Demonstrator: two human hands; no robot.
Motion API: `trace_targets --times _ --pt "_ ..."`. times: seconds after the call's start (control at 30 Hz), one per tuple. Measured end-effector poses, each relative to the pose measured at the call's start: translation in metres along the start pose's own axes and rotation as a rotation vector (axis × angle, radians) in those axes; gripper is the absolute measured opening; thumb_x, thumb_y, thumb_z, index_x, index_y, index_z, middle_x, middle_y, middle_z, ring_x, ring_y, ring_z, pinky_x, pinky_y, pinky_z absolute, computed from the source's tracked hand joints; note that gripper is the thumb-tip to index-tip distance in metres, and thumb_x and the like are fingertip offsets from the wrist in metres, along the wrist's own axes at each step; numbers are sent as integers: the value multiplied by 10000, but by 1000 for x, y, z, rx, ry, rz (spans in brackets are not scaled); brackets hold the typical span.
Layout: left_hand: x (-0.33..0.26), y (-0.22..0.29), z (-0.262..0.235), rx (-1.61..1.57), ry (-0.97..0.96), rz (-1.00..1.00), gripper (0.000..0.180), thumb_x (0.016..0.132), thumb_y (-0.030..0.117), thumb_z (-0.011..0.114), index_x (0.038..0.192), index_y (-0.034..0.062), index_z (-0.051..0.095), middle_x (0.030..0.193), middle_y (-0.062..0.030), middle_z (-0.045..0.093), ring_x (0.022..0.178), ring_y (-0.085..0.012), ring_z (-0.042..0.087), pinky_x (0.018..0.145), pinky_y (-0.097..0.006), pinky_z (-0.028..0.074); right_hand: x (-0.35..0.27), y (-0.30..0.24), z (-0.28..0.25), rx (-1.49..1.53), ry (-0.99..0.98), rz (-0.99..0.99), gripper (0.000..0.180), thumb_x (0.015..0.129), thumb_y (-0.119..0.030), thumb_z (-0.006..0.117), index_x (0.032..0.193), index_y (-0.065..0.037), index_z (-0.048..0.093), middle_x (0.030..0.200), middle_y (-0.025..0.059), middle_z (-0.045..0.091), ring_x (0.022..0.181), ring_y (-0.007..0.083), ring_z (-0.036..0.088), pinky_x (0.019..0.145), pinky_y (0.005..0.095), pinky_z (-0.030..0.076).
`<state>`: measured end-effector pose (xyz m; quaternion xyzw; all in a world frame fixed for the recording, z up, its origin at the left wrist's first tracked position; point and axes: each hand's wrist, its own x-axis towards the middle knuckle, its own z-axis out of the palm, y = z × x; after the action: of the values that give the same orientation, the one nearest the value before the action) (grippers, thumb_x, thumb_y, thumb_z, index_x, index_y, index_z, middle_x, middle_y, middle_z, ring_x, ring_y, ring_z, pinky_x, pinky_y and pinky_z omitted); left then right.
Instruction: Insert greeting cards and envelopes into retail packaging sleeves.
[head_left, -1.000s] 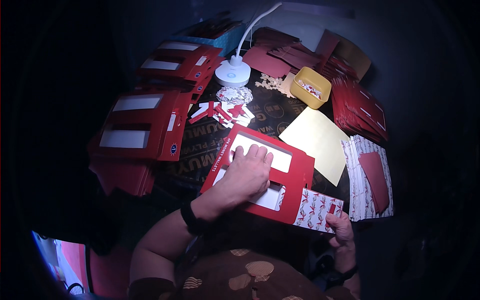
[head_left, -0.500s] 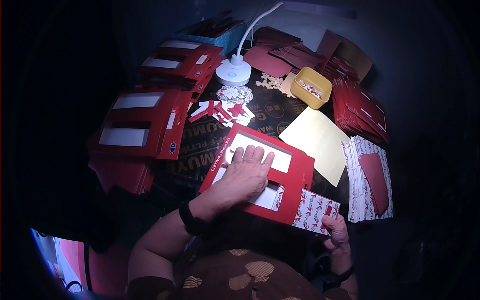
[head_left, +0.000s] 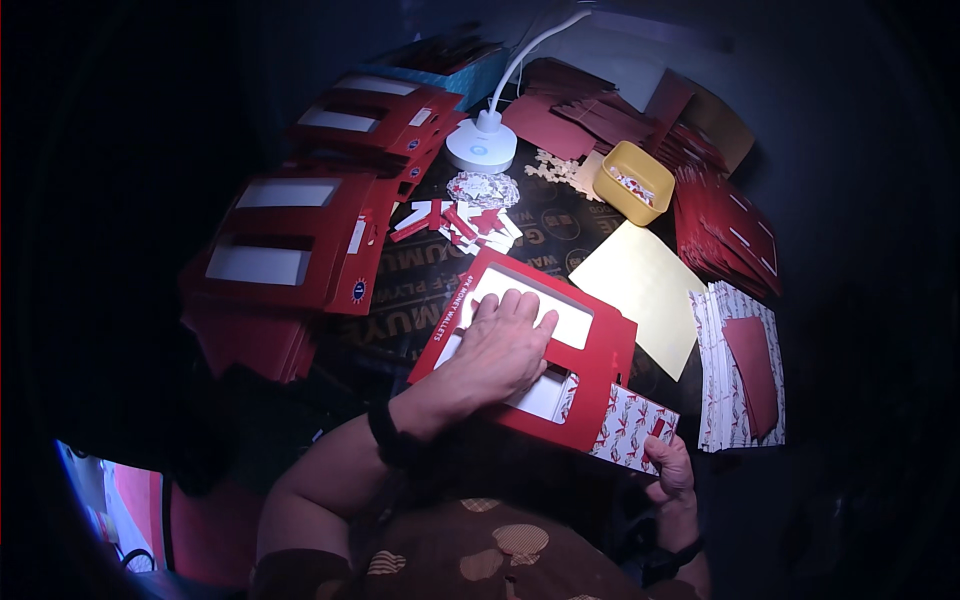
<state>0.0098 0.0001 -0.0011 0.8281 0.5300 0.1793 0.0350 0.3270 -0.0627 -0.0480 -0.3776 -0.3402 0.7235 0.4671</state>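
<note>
Brace folder (head_left: pixel 598 368) flat toward six o'clock of surface (head_left: pixel 398 308) with left grip (head_left: pixel 505 345), loosely spread over upper window (head_left: pixel 572 325), seemingly clasping nothing. With right grip (head_left: pixel 672 468) pinched on card (head_left: pixel 622 425) at folder's four o'clock, slide level and square to avoid creasing. Cannot see left fingertips or right grip's underside; cannot tell where card ends inside.

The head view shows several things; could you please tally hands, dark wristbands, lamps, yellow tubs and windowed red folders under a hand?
Left hand and right hand: 2
Dark wristbands: 2
White lamp: 1
Yellow tub: 1
Windowed red folder: 1
Total: 7
</note>
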Motion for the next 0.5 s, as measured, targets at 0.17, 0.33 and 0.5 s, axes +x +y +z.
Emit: trace_targets --times 0.17,0.33,0.5 --pt "1 2 0 41 15 -11 451 794 246 670 1182 39 568 1022 -144 505 1013 -285 476 862 -444 353 -1 -3 1 -27 69 45 276 910 -67 596 1156 59 594 961 152 700 741 219 706 576 318 587" --pt "1 4 1 41 11 -16 450 800 246 661 1197 53 571 1029 -149 500 1000 -292 474 853 -448 351 -2 -15 8 -93 102 83 257 900 -52 595 1134 54 604 928 141 700 708 211 700 547 313 583" --pt "-1 5 1 52 18 -16 464 802 241 659 1240 109 578 1027 -140 493 986 -288 468 833 -435 344 -5 -18 16 -134 163 66 243 889 -31 603 1116 54 614 914 137 698 689 200 694 531 306 581"
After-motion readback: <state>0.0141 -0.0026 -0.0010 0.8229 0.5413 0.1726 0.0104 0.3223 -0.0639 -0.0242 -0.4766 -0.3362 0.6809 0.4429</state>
